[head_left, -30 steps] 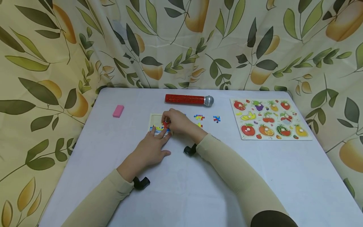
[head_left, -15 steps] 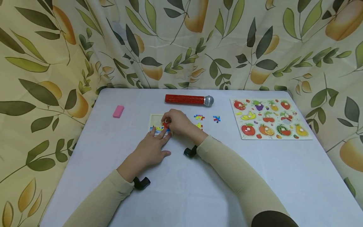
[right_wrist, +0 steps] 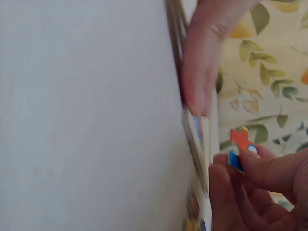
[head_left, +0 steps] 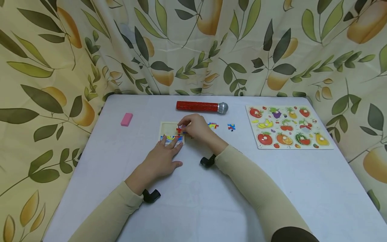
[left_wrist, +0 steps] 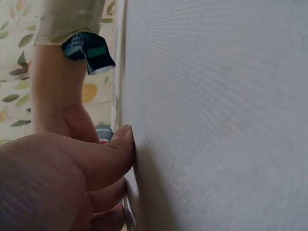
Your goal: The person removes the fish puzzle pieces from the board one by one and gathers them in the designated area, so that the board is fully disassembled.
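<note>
A small wooden jigsaw tray (head_left: 161,129) lies mid-table, with blue and yellow pieces along its near side. My left hand (head_left: 158,158) rests at the tray's near edge, fingers spread straight and thumb out to the side. Above the tray's right side, my right hand (head_left: 198,129) pinches a red and blue jigsaw piece (right_wrist: 242,139) between thumb and finger. In the right wrist view that piece is held tilted, apart from the tray. Loose jigsaw pieces (head_left: 213,125) lie right of the tray, partly hidden by the right hand.
Another loose jigsaw piece (head_left: 231,127) lies farther right. A red microphone (head_left: 197,106) lies behind the tray. At the left is a pink block (head_left: 126,119). A fruit puzzle board (head_left: 254,129) occupies the right side, and a patterned curtain (head_left: 193,50) hangs behind the table.
My right hand has shifted a little to the right, uncovering more of the tray, and still pinches the jigsaw piece. My left hand has stayed in place.
</note>
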`<state>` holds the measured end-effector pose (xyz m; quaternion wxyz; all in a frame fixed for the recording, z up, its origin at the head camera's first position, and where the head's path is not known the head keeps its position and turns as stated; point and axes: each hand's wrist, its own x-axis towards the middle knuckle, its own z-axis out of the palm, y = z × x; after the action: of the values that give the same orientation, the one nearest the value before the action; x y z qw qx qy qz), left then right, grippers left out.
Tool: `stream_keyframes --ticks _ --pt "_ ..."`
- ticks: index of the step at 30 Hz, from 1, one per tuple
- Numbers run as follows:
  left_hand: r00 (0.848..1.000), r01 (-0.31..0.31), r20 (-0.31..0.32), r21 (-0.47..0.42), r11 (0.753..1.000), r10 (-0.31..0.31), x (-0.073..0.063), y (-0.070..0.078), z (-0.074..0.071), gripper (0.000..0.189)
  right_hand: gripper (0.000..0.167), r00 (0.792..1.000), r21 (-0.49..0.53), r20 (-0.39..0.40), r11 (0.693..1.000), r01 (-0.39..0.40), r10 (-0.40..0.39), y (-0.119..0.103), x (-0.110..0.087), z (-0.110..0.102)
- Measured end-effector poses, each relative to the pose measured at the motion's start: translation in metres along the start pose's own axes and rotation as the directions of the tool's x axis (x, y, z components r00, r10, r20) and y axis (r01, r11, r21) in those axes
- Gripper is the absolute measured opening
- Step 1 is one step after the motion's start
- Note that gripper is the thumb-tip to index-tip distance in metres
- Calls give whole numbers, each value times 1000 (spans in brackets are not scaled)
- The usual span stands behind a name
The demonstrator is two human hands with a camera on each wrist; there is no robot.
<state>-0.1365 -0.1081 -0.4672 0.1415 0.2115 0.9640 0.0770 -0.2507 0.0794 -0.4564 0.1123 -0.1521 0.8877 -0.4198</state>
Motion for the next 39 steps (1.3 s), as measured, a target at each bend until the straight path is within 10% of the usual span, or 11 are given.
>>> stream_keyframes --ticks 7,24,39 --pt "1000 9 19 12 1000 -9 0 0 0 77 16 994 100 38 989 -110 106 14 -15 -32" --pt "1000 21 23 9 1000 -21 -3 2 -1 78 20 953 -51 41 953 -297 299 63 -75 -115" --pt "999 20 27 14 1000 -20 -2 2 -1 78 21 914 -29 51 915 -402 403 86 -91 -128"
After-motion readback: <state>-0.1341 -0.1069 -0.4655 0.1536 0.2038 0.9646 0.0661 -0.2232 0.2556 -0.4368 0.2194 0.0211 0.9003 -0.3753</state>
